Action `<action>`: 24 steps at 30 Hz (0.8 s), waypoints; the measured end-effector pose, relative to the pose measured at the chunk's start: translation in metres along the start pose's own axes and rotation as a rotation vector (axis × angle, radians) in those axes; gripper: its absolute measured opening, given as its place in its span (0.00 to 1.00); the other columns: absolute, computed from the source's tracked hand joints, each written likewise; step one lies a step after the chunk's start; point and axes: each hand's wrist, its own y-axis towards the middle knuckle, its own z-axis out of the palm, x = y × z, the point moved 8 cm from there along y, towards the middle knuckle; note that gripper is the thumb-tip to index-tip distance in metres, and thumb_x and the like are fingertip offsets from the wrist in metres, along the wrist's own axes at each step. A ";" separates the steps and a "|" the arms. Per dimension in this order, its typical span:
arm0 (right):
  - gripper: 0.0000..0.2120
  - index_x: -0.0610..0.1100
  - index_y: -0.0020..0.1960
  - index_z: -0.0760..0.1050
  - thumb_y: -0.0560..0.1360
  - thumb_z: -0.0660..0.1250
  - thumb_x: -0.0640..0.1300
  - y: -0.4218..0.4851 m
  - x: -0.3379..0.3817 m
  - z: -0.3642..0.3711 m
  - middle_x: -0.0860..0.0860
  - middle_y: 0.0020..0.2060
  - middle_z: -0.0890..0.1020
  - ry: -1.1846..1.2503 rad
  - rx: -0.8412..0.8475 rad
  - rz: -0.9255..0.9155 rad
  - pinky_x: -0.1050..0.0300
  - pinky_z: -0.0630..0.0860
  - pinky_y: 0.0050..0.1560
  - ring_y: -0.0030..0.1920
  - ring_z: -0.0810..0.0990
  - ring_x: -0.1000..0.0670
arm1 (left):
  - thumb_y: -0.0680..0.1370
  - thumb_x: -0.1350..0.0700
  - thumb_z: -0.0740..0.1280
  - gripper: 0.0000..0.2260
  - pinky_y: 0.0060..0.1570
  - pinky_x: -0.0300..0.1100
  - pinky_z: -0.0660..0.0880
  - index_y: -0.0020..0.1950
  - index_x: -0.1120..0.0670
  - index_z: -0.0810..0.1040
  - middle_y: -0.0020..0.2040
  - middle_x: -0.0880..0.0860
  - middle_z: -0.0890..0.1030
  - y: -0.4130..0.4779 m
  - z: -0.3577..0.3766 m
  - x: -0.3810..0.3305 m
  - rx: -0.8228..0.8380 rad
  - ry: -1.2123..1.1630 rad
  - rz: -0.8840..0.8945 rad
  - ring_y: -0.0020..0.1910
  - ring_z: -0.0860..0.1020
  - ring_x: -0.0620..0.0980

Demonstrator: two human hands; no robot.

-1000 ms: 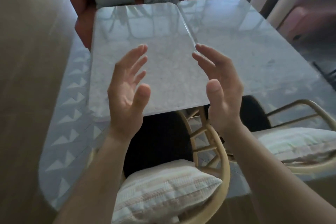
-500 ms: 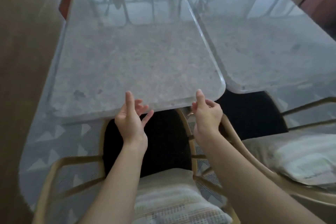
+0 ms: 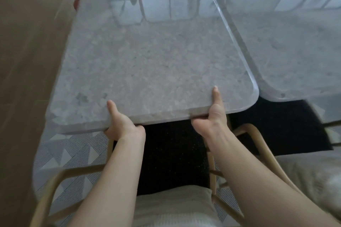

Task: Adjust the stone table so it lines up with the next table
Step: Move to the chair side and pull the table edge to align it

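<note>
Head view, looking down. Left hand point(image 3: 122, 125) clamped on the near edge of the stone desk point(image 3: 156, 64), thumb flat on top of the slab, the other fingers tucked underneath and out of sight. Right hand point(image 3: 212, 116) gripping that same near edge further right, thumb stretched up along the top surface, remaining fingers curled under the rim. Both hands closed around the slab's thickness, well apart from each other along the edge, neither one near the rounded corners.

Stone desk straight ahead of the hands, grey speckled top, glossy with window reflections at the far end. Next desk point(image 3: 295, 51) just beside it on the right, same kind of stone, long sides running side by side with a narrow seam between them. Near edges not level: left slab's near right corner sticking out closer to the camera than the right slab's corner.

Below the near edge, a dark table base point(image 3: 171, 153) between the forearms, a wooden-framed chair point(image 3: 256, 134) with a pale cushion point(image 3: 171, 208), patterned rug point(image 3: 73, 153) on the left.
</note>
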 end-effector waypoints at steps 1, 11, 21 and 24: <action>0.12 0.42 0.51 0.81 0.78 0.79 0.50 0.004 -0.001 0.001 0.42 0.43 0.90 -0.003 0.006 -0.015 0.34 0.83 0.62 0.50 0.87 0.40 | 0.72 0.41 0.82 0.31 0.44 0.53 0.87 0.67 0.48 0.71 0.55 0.47 0.83 0.003 0.001 0.001 -0.027 -0.006 0.021 0.48 0.86 0.49; 0.21 0.43 0.67 0.82 0.79 0.78 0.52 0.021 0.002 0.014 0.41 0.60 0.89 -0.049 0.058 -0.057 0.39 0.85 0.47 0.62 0.88 0.38 | 0.74 0.45 0.82 0.28 0.41 0.56 0.88 0.67 0.49 0.72 0.54 0.47 0.85 0.011 0.016 0.003 -0.041 -0.015 0.091 0.46 0.88 0.49; 0.13 0.43 0.54 0.82 0.79 0.78 0.51 0.033 0.002 0.021 0.42 0.50 0.90 -0.054 0.067 -0.035 0.39 0.85 0.45 0.50 0.88 0.41 | 0.74 0.44 0.82 0.27 0.43 0.54 0.88 0.65 0.47 0.71 0.55 0.46 0.85 0.016 0.029 0.003 -0.024 -0.005 0.085 0.48 0.88 0.48; 0.13 0.42 0.52 0.82 0.78 0.78 0.51 0.033 0.003 0.019 0.45 0.38 0.91 -0.065 0.076 -0.036 0.40 0.85 0.44 0.48 0.88 0.41 | 0.73 0.42 0.82 0.27 0.39 0.50 0.88 0.65 0.47 0.73 0.56 0.46 0.85 0.016 0.026 0.003 -0.017 0.010 0.065 0.48 0.88 0.49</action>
